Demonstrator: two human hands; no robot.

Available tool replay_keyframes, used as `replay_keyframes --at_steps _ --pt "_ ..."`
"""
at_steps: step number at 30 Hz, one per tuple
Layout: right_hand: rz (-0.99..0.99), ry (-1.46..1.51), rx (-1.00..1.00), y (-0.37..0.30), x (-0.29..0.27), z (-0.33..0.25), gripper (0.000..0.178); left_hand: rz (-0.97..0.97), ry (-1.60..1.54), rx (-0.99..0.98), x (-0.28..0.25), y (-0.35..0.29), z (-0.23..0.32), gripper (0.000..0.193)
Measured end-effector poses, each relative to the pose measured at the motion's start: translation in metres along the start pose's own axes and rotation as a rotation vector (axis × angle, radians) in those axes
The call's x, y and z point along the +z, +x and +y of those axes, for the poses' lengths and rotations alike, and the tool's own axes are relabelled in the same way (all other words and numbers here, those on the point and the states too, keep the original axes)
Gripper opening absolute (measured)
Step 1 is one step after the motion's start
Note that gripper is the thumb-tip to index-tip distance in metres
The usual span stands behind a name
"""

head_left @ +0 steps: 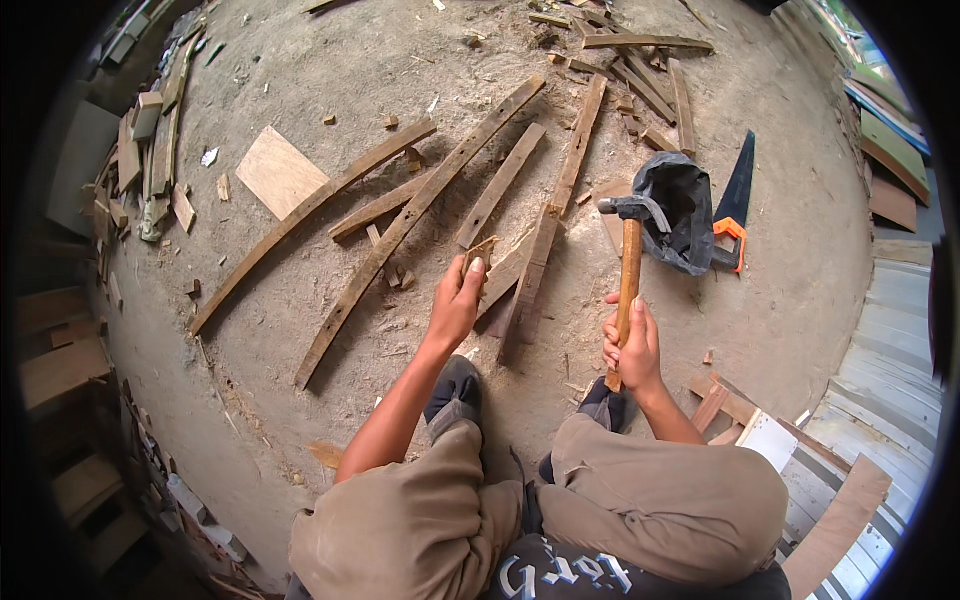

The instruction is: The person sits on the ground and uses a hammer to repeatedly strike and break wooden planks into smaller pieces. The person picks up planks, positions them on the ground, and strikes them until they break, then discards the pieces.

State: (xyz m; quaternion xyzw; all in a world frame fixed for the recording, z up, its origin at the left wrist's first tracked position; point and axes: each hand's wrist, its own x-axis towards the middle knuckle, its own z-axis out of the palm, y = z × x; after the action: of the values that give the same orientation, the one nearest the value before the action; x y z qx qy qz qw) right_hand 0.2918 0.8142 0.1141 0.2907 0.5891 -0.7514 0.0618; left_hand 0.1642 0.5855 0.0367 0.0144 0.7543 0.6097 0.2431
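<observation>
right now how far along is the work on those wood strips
Looks early. Done: several long brown wooden slats lie laid out on the dirt floor. In hand: the right hand grips a raised wooden-handled claw hammer; the left hand pinches a small piece on a slat. Left: no joined slats visible.

Khaki trousers point(420, 520); dark shoes point(455, 390)

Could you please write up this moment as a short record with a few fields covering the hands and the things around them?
Setting: dusty ground strewn with wood scraps
Left hand: pinches a small wooden piece above the planks
Right hand: grips a claw hammer by its wooden handle, head raised
Nearby: long wooden slats, a flat board, a black plastic bag, a handsaw with an orange handle
Posture: crouching, knees bent, dark shoes
</observation>
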Motion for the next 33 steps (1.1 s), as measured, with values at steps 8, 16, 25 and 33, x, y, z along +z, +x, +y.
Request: replay_keyframes --at_steps 8,16,25,33 --pt "-0.048 -0.25 -0.246 -0.005 0.016 0.021 0.028 -0.126 -0.779 -0.302 -0.014 -0.009 0.055 0.052" --pt "-0.311 -0.147 0.059 -0.015 0.029 -0.023 0.026 0.014 -0.637 -0.199 -0.008 -0.021 0.06 0.048" --pt "-0.262 -0.128 0.2 -0.007 0.044 -0.022 0.043 -0.059 -0.13 0.055 -0.01 -0.028 0.052 0.038" --pt "-0.1 0.103 -0.109 0.02 0.067 0.006 0.042 -0.22 -0.214 -0.062 0.024 -0.061 0.033 0.036"
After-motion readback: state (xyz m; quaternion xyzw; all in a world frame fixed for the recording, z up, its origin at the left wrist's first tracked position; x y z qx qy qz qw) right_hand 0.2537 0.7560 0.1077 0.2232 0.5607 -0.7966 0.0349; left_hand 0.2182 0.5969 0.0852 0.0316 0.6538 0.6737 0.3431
